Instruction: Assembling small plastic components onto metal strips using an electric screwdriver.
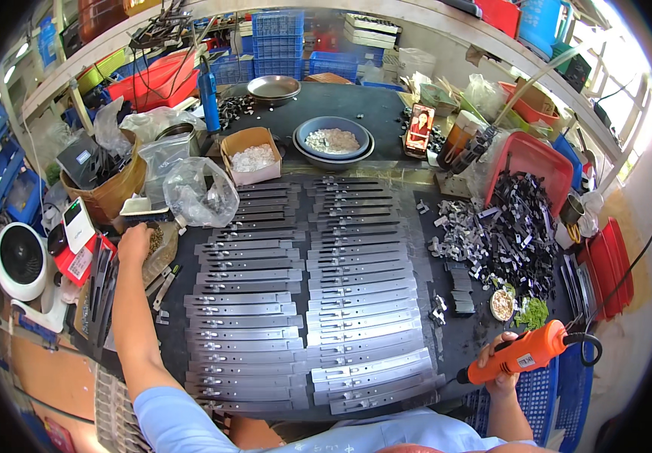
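My left hand (pixel 135 243) is at the left side of the bench, fingers curled down at the edge of a clear bag of small brass-coloured screws (pixel 157 240). Its fingertips are too small to show what they pinch. My right hand (pixel 501 364) is wrapped round an orange electric screwdriver (pixel 520 353), held level at the right front with its black tip pointing left. Between my hands lie two columns of long flat metal strips, a left column (pixel 246 309) and a right column (pixel 363 302), with small metal clips along their left parts.
A red bin (pixel 526 155) spills a heap of small black and silver parts (pixel 518 226) at the right. Behind the strips stand a blue bowl (pixel 333 140) of white pieces, a cardboard box (pixel 252 155) and a phone (pixel 419 130). A white fan (pixel 22 260) stands far left.
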A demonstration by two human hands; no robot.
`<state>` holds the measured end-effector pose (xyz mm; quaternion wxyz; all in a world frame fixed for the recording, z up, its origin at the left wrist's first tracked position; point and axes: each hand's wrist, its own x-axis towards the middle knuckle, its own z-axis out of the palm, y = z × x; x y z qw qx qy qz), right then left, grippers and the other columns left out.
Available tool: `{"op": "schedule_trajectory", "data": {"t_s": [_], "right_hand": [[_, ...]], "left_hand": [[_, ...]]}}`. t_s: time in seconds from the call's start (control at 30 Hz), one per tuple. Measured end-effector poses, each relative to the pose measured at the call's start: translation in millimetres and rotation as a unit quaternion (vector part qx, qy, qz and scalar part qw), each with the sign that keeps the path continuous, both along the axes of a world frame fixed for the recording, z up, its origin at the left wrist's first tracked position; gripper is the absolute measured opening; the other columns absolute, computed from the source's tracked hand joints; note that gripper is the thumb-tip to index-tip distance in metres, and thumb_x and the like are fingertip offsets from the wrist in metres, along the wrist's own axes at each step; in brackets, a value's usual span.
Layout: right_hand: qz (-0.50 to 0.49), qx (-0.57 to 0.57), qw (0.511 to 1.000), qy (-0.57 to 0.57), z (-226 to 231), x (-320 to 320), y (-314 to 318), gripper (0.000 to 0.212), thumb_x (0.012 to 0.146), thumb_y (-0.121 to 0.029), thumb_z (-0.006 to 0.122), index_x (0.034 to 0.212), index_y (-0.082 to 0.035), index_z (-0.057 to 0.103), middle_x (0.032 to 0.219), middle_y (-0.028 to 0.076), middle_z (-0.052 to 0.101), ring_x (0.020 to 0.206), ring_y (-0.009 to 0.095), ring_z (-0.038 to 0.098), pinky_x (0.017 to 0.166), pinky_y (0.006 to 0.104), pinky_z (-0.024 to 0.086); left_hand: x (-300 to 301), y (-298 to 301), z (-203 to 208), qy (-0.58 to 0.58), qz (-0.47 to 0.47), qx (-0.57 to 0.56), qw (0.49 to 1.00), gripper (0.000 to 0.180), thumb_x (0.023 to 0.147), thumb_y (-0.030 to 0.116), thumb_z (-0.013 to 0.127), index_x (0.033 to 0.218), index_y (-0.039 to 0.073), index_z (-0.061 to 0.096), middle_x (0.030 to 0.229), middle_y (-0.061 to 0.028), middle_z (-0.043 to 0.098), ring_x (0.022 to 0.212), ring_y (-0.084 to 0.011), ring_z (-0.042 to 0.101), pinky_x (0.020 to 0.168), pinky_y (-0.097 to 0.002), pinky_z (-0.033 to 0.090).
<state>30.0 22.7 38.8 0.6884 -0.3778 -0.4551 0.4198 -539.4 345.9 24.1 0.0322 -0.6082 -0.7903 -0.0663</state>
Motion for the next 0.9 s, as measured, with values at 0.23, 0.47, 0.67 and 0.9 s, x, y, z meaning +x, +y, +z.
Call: {"op": "schedule_trajectory", "data": {"t_s": [0.23, 0.47, 0.67, 0.9], "right_hand": [[0.017, 0.029, 0.999, -0.009, -4, 2, -13, 0.073, 0.058, -0.030, 0.076, 0.115, -0.009, 0.036, 0.084, 0.005, 0.045, 0.065, 0.017, 0.052, 0.057, 0.0263, 0.040], [0.110, 0.015, 0.993, 0.049, -25, 29, -6, 0.062, 0.065, -0.029, 0.071, 0.114, -0.015, 0.037, 0.113, 0.001, 0.043, 0.073, 0.021, 0.051, 0.061, 0.0301, 0.041], [0.018, -0.008, 0.999, 0.035, 0, 13, 1, 0.077, 0.060, -0.015, 0.070, 0.122, 0.000, 0.028, 0.093, 0.009, 0.046, 0.079, 0.017, 0.051, 0.070, 0.0279, 0.043], [0.044, -0.003, 0.993, -0.107, -1, 23, -6, 0.071, 0.063, -0.016, 0.068, 0.120, 0.002, 0.029, 0.084, 0.008, 0.048, 0.083, 0.022, 0.053, 0.076, 0.0342, 0.042]], "left_hand": [[-42, -1, -14, -0.149, -0.002, 0.218, 0.965, 0.027, 0.079, 0.027, 0.049, 0.076, 0.002, 0.056, 0.072, -0.0175, 0.058, 0.070, -0.0283, 0.056, 0.061, -0.0394, 0.042], [-82, -31, -14, -0.937, 0.049, 0.302, 0.168, 0.012, 0.080, 0.012, 0.045, 0.069, 0.010, 0.045, 0.058, 0.0010, 0.046, 0.054, -0.0114, 0.050, 0.049, -0.0262, 0.043], [22, -85, 6, -0.965, -0.016, 0.239, 0.111, 0.009, 0.083, 0.007, 0.036, 0.082, -0.001, 0.041, 0.056, -0.0018, 0.029, 0.045, -0.0087, 0.027, 0.038, -0.0221, 0.022], [255, -239, 8, -0.943, 0.002, 0.006, 0.334, 0.024, 0.087, 0.022, 0.043, 0.106, 0.006, 0.047, 0.065, 0.0040, 0.048, 0.040, 0.0012, 0.029, 0.029, -0.0138, 0.020]]}}
